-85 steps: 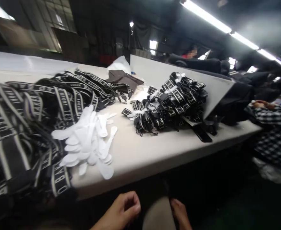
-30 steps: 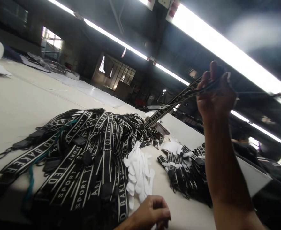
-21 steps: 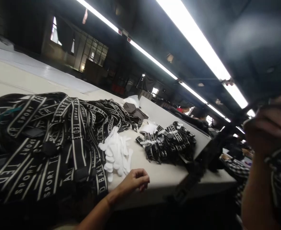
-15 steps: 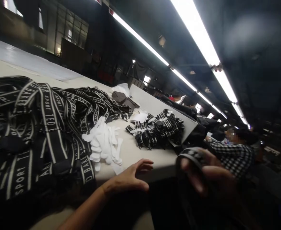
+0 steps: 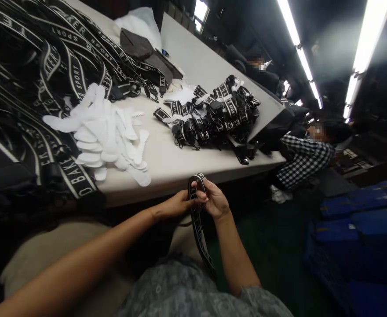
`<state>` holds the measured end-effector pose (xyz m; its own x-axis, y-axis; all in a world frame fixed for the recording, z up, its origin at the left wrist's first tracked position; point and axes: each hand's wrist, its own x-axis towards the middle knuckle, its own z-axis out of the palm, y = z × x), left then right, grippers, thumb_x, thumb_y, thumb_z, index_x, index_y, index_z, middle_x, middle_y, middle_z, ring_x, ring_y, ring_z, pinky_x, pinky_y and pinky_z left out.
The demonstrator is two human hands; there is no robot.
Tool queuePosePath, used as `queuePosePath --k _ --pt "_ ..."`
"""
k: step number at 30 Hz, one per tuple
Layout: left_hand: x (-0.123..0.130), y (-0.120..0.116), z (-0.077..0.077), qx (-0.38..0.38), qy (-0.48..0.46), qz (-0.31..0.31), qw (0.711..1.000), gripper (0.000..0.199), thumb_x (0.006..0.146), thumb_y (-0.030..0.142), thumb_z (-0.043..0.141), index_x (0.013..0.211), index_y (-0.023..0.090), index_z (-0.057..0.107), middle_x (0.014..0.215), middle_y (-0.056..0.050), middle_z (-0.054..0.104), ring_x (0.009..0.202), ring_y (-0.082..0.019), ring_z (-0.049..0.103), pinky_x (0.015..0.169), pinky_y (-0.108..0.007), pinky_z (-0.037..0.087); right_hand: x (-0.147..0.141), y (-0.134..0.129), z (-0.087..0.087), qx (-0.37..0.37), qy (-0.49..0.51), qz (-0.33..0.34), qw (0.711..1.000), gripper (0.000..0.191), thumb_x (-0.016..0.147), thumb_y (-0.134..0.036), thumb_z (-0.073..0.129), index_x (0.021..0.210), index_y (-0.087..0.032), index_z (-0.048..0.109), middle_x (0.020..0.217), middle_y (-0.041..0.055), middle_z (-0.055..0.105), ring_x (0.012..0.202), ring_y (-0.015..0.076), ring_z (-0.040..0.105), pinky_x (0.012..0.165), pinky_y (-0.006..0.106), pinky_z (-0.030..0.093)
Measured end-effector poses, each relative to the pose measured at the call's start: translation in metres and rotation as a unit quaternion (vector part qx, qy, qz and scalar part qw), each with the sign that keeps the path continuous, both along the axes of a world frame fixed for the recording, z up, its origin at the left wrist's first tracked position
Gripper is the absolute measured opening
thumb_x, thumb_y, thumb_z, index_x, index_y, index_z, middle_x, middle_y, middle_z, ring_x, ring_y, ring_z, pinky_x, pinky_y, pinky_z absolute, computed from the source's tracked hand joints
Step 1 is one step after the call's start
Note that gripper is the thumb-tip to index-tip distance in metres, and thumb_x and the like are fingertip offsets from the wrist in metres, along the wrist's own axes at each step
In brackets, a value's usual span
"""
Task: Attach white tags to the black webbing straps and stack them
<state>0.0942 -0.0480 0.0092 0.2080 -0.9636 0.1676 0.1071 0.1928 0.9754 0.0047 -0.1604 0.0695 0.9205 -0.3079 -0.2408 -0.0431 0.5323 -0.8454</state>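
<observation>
A black strap (image 5: 198,233) with white lettering and pale edge lines is looped between my hands, its long end hanging down over my lap. My right hand (image 5: 216,200) is closed around the top of the loop. From the other side my left hand (image 5: 180,203) grips the same strap, its fingertips partly hidden behind the band. Beyond my hands on the table lie bundled straps (image 5: 213,114), rolled up and tied with white strips. To their left is a loose heap of white strips (image 5: 104,132) with rounded ends.
A big tangle of loose straps (image 5: 78,48) covers the table's left side. Behind lie a dark brown cloth (image 5: 140,48) and a white plastic bag (image 5: 144,22). A person in a checked shirt (image 5: 307,160) sits at right, near blue bundles (image 5: 361,220) on the floor.
My right hand has come in from the right with the strap. My left hand, open before, has closed on that strap too. The view has tilted down.
</observation>
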Motion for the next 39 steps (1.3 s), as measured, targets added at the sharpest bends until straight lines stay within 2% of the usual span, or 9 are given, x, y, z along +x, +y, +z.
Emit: queuePosePath --k 3,5,10,13,18,22,27,32,39 --pt "0.005 -0.008 -0.004 0.012 -0.003 0.055 0.998 0.040 0.091 0.046 0.049 0.099 0.010 0.064 0.092 -0.011 0.071 0.087 -0.024 0.067 0.079 -0.035 0.054 -0.003 -0.014 -0.004 -0.008 0.035 0.034 0.999 0.022 0.078 -0.035 0.074 0.087 -0.015 0.069 0.072 0.0016 0.069 0.042 0.0032 0.040 0.033 0.011 0.033" --pt "0.010 -0.012 -0.008 0.025 -0.018 0.105 0.994 0.040 0.094 0.043 0.042 0.102 0.010 0.062 0.094 -0.013 0.071 0.085 -0.024 0.068 0.078 -0.036 0.055 -0.010 -0.025 -0.006 -0.033 0.051 0.052 0.997 0.025 0.078 -0.036 0.074 0.090 -0.015 0.069 0.073 0.0020 0.069 0.041 0.0034 0.042 0.032 0.011 0.033" --pt "0.017 -0.012 -0.017 0.077 -0.132 0.210 0.966 0.028 0.089 0.024 0.042 0.101 0.014 0.064 0.094 -0.011 0.071 0.089 -0.026 0.066 0.086 -0.039 0.051 -0.042 -0.049 -0.017 -0.085 0.084 0.044 0.992 0.032 0.073 -0.036 0.078 0.094 -0.014 0.069 0.074 0.0033 0.071 0.042 0.0047 0.048 0.033 0.013 0.035" --pt "0.016 -0.008 -0.021 0.106 -0.208 0.232 0.944 0.034 0.082 0.015 0.046 0.112 0.017 0.063 0.094 -0.011 0.070 0.091 -0.029 0.066 0.091 -0.042 0.046 -0.063 -0.059 -0.031 -0.103 0.124 0.029 0.986 0.038 0.068 -0.033 0.082 0.098 -0.013 0.071 0.069 0.0032 0.071 0.043 0.0064 0.052 0.036 0.014 0.039" --pt "0.013 -0.008 -0.024 0.123 -0.318 0.241 0.909 0.046 0.080 0.010 0.038 0.120 0.015 0.059 0.094 -0.011 0.071 0.086 -0.026 0.067 0.082 -0.034 0.049 -0.085 -0.058 -0.061 -0.086 0.178 -0.004 0.980 0.037 0.063 -0.032 0.087 0.090 -0.012 0.072 0.069 0.0039 0.072 0.053 0.0101 0.062 0.051 0.018 0.051" --pt "0.012 -0.011 -0.022 0.110 -0.264 0.254 0.924 0.049 0.074 0.009 0.036 0.115 0.015 0.062 0.095 -0.007 0.071 0.087 -0.020 0.066 0.083 -0.030 0.049 -0.089 -0.049 -0.078 -0.063 0.149 0.015 0.987 0.039 0.060 -0.033 0.089 0.089 -0.013 0.071 0.073 0.0034 0.073 0.060 0.0130 0.066 0.061 0.024 0.055" --pt "0.010 -0.014 -0.014 0.105 -0.177 0.266 0.942 0.041 0.079 0.017 0.039 0.110 0.014 0.065 0.100 -0.006 0.070 0.093 -0.021 0.064 0.087 -0.031 0.050 -0.095 -0.055 -0.085 -0.098 0.130 0.068 0.984 0.037 0.059 -0.030 0.089 0.087 -0.013 0.073 0.080 0.0043 0.074 0.069 0.0149 0.067 0.070 0.026 0.055" --pt "0.011 -0.011 -0.009 0.093 -0.198 0.305 0.927 0.042 0.081 0.015 0.041 0.116 0.016 0.064 0.104 -0.007 0.071 0.096 -0.021 0.065 0.090 -0.033 0.048 -0.107 -0.065 -0.102 -0.116 0.148 0.088 0.978 0.040 0.056 -0.025 0.088 0.092 -0.014 0.075 0.087 0.0040 0.074 0.078 0.0156 0.067 0.079 0.028 0.053" --pt "0.012 -0.007 -0.010 0.098 -0.193 0.312 0.925 0.040 0.084 0.018 0.044 0.119 0.017 0.063 0.107 -0.008 0.071 0.100 -0.022 0.065 0.088 -0.032 0.050 -0.116 -0.055 -0.130 -0.051 0.118 0.074 0.989 0.058 0.056 -0.020 0.087 0.112 -0.018 0.070 0.107 0.0062 0.072 0.097 0.0166 0.066 0.093 0.030 0.048"
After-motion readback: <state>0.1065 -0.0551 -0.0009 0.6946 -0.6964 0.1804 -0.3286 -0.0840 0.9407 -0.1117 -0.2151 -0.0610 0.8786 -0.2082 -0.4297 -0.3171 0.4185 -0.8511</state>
